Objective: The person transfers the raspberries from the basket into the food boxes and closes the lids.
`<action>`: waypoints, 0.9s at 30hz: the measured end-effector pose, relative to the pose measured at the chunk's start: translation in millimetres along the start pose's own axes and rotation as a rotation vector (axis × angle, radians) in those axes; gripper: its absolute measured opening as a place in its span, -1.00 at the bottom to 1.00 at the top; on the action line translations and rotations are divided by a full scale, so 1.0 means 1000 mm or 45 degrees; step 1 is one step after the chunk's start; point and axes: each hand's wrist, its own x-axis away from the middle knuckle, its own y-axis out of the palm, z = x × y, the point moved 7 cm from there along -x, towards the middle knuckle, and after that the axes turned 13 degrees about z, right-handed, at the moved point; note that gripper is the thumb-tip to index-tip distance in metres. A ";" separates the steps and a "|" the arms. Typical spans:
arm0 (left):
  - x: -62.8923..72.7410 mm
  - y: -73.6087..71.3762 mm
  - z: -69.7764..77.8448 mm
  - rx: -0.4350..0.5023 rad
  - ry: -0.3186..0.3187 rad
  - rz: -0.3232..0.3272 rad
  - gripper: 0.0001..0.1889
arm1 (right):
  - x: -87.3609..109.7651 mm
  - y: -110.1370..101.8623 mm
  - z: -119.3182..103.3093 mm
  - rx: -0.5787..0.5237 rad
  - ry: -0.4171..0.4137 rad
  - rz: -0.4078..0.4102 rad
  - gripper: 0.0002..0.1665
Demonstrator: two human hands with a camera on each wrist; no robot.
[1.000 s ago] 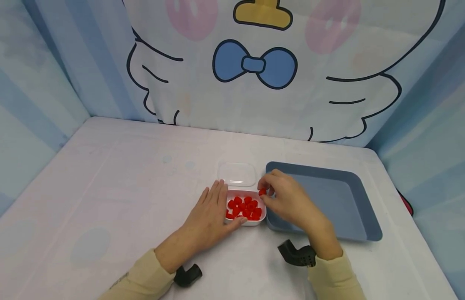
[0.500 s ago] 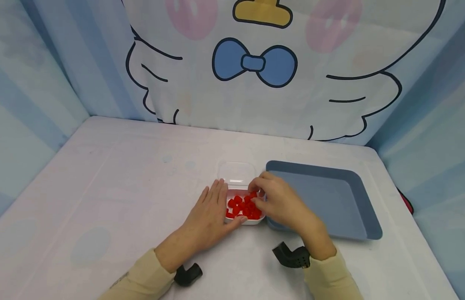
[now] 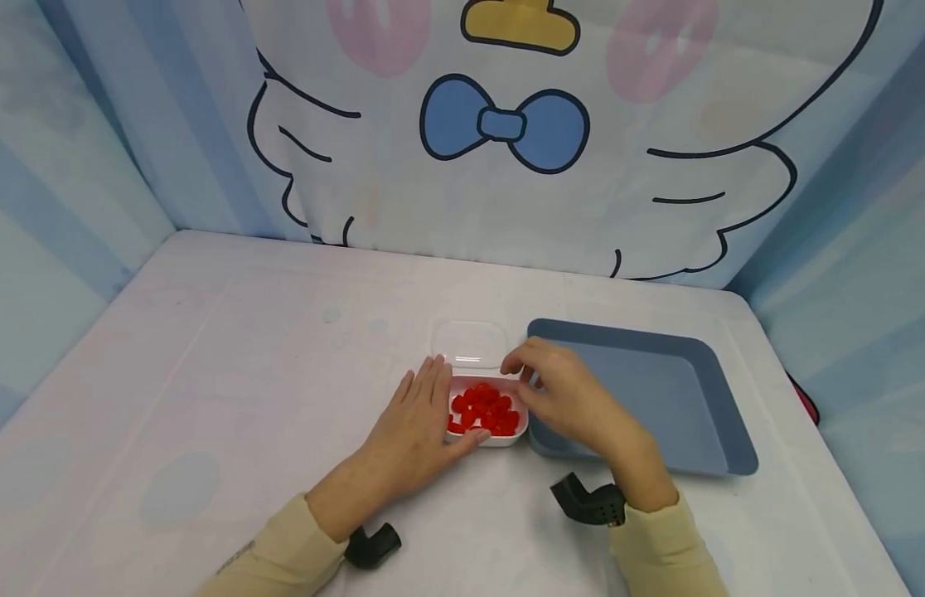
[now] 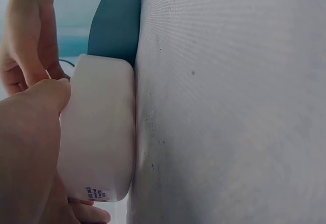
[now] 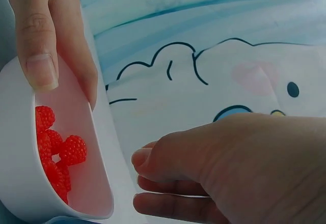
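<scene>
A small white tub holds several red raspberries. My left hand rests against its left side with straight fingers, the thumb lying over the front rim. From low down, the left wrist view shows the thumb along the tub's white wall. My right hand hovers by the tub's right rim, over the left edge of the blue-grey tray. Its fingers are loosely bent, and the right wrist view shows nothing held at the fingertips.
A clear plastic lid lies right behind the tub. The tray stands close on the tub's right. A pale cloth covers the table, with a printed curtain along the back and blue-striped curtains at both sides.
My right hand carried a raspberry left over the tub, let it go among the others, then drew back right with nothing in its fingers. My left hand has stayed in place.
</scene>
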 end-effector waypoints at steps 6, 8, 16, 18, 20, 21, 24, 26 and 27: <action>0.000 -0.001 0.001 0.020 -0.025 -0.024 0.07 | 0.000 -0.005 0.005 0.010 0.068 0.066 -0.76; 0.000 -0.001 0.001 0.037 -0.040 -0.031 0.07 | -0.001 -0.006 0.006 0.008 0.082 0.083 -0.77; -0.001 -0.004 -0.002 0.102 -0.102 -0.083 0.07 | -0.002 -0.005 0.012 0.016 0.141 0.095 -0.78; -0.002 -0.004 -0.003 0.128 -0.116 -0.101 0.08 | -0.002 -0.005 0.015 0.016 0.155 0.096 -0.77; -0.003 -0.004 -0.003 0.160 -0.132 -0.116 0.08 | -0.003 -0.005 0.016 0.009 0.165 0.100 -0.77; -0.003 -0.005 -0.004 0.177 -0.138 -0.120 0.08 | -0.003 -0.005 0.017 0.005 0.168 0.104 -0.77; -0.005 -0.009 -0.006 0.229 -0.155 -0.130 0.05 | -0.006 -0.008 0.020 0.004 0.187 0.122 -0.76; -0.007 -0.013 -0.007 0.267 -0.165 -0.128 0.03 | -0.009 -0.010 0.021 0.006 0.204 0.128 -0.74; -0.009 -0.016 -0.007 0.294 -0.166 -0.126 0.01 | -0.011 -0.011 0.022 0.009 0.216 0.128 -0.73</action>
